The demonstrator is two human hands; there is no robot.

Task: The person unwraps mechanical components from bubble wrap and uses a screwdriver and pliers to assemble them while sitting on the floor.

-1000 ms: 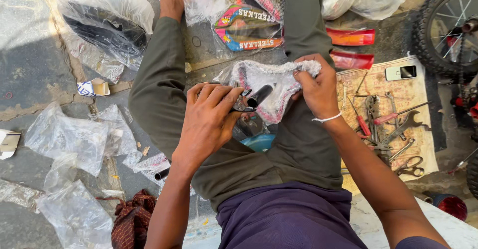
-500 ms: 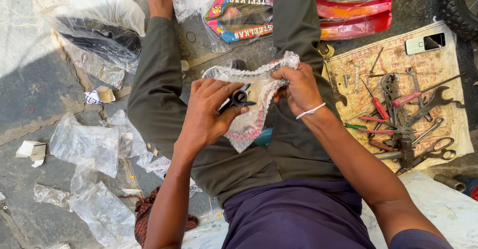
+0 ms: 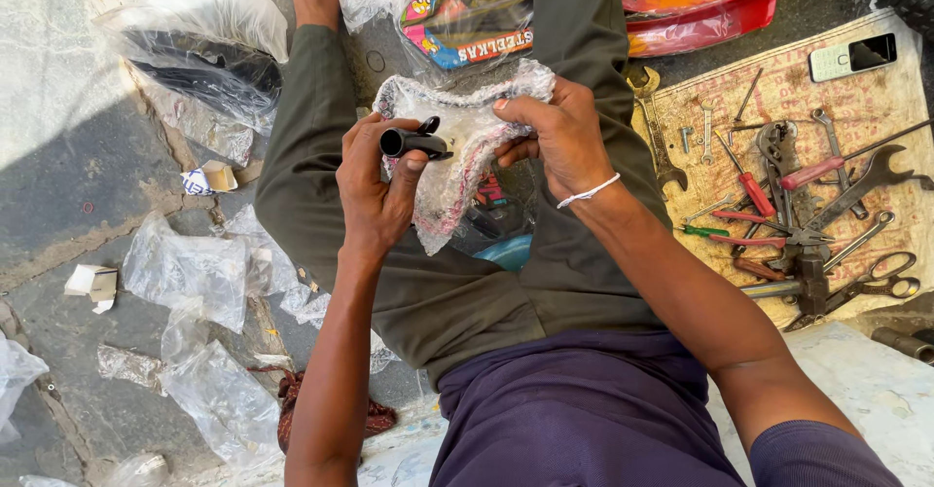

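Fingers of the left hand (image 3: 375, 190) are curled round a short black tube (image 3: 413, 143), thumb pressed on its side, open end facing up toward the camera. The right hand (image 3: 556, 137) pinches the top edge of a crumpled plastic bag (image 3: 457, 171) with red-printed trim, fingertips closed on the film. Tube and bag sit together over the person's lap, between the knees, the tube lying against the bag's upper left part — whether it is fully out of the bag or partly in a fold I cannot tell.

To the right, a worn cloth (image 3: 880, 83) carries spanners, screwdrivers with red handles (image 3: 749, 190), pliers and scissors (image 3: 890, 275). Ahead lie a colourful wrapped part (image 3: 465, 20) and red plastic pieces (image 3: 710, 5). Loose clear bags (image 3: 195, 268) and paper scraps litter the stone floor on the left.

As a judgement, the likely slips are small ones. The tube is smooth and held mostly by thumb and fingertips — a snag of film on its clamp end could twist it loose and drop it into the lap. Any small fitting left in the bag could fall out unseen among the litter if the bag tips, and thin film may tear under a hard pull.
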